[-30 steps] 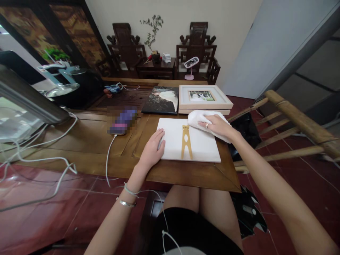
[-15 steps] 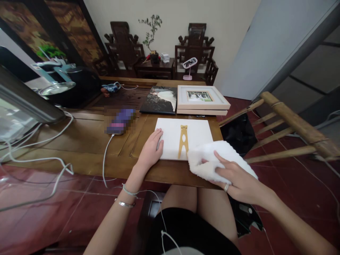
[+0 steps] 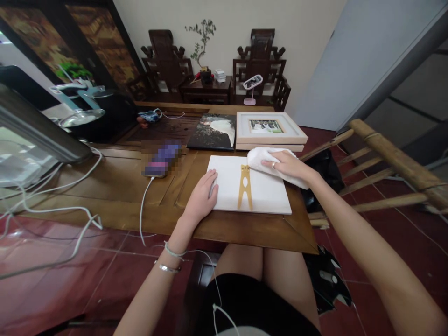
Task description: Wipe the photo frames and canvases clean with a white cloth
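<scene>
On the brown wooden desk (image 3: 252,229), the flat white rectangular board (image 3: 226,182) lies lengthwise left to right, left hand (image 3: 201,198) outstretched at its left edge, right hand (image 3: 287,164) clutching fluffy white cloth (image 3: 256,156), fingertips seemingly sunk in, over its far right corner.

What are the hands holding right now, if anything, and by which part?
The right hand holds the white cloth from above, near its middle. The left hand rests at the white board's left edge; whether it grips cannot be told.
</scene>
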Motion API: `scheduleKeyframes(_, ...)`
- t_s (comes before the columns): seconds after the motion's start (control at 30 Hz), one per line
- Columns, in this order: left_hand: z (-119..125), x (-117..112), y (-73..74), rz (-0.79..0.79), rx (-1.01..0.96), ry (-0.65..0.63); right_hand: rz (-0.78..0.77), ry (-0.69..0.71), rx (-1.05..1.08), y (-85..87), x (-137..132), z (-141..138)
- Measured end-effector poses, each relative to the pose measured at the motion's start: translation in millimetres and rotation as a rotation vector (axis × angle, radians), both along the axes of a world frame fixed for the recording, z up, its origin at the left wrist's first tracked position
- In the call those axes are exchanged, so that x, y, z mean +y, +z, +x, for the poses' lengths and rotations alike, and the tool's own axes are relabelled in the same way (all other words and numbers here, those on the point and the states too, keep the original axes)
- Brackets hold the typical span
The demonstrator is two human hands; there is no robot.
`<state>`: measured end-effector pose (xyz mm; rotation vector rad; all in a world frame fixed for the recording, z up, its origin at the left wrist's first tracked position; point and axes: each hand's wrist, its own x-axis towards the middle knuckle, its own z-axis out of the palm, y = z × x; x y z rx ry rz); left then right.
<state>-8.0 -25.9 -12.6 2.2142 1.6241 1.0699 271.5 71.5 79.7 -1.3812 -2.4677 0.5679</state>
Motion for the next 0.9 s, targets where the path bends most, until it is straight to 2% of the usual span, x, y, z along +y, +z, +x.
scheduleKeyframes(0.1, 0, 0, -0.4, 0.0, -0.01, -0.001, 0.017, -0.016, 0.039, -1.2, 8, -3)
scheduleKeyframes(0.2, 0, 1, -1.0, 0.009, -0.022, 0.003, 0.062, -0.019, 0.015, -6.7, -9, -2)
scheduleKeyframes(0.3, 1, 1, -1.6, 0.019, -0.022, 0.004, 0.113, 0.03, -0.033, -15.2, -47, 4)
scheduleKeyframes(0.4, 2, 1, -2.0, 0.024, -0.018, 0.011, 0.134, 0.089, -0.077, -19.8, -98, 14)
scheduleKeyframes(0.5, 2, 1, -2.3, 0.026, -0.016, 0.012, 0.082, 0.153, -0.118, -13.5, -144, 23)
scheduleKeyframes(0.6, 2, 1, -2.2, 0.031, -0.017, 0.009, -0.035, 0.217, -0.17, -1.1, -168, 29)
scheduleKeyframes(0.67, 2, 1, -1.8, 0.032, -0.017, 0.007, -0.1, 0.193, -0.191, 4.4, -165, 32)
scheduleKeyframes(0.73, 2, 1, -1.4, 0.025, -0.013, 0.006, -0.121, 0.133, -0.184, 5.1, -148, 32)
scheduleKeyframes(0.9, 2, 1, -1.6, 0.015, -0.013, 0.008, -0.025, 0.014, -0.096, -2.8, -75, 14)
